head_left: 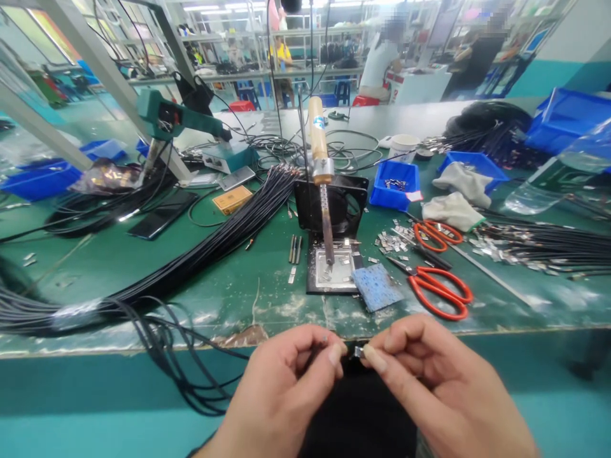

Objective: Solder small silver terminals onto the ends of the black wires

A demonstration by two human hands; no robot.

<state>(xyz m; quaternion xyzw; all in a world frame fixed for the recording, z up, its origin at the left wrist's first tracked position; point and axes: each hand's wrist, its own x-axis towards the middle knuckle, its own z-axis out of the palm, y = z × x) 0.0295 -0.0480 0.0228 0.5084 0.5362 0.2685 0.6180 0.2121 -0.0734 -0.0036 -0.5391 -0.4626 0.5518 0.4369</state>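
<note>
Just in front of the table edge, my left hand (pixel 291 381) is closed in a pinch on a black cable (pixel 312 356), mostly hidden by the fingers. My right hand (pixel 439 375) pinches a small silvery metal connector piece (pixel 358 351) between thumb and forefinger. The fingertips of both hands are close together with a narrow gap. Beyond them, a soldering iron (pixel 326 222) with a wooden handle hangs tip down over a metal tray (pixel 341 280). A blue sponge (pixel 377 287) lies at the tray's right corner.
Red-handled scissors (pixel 442 292) and loose metal pieces (pixel 394 240) lie to the right, near a blue bin (pixel 395 184). A thick black cable bundle (pixel 205 257) crosses the left side. A small black fan (pixel 337 207) stands behind the iron. People work in the background.
</note>
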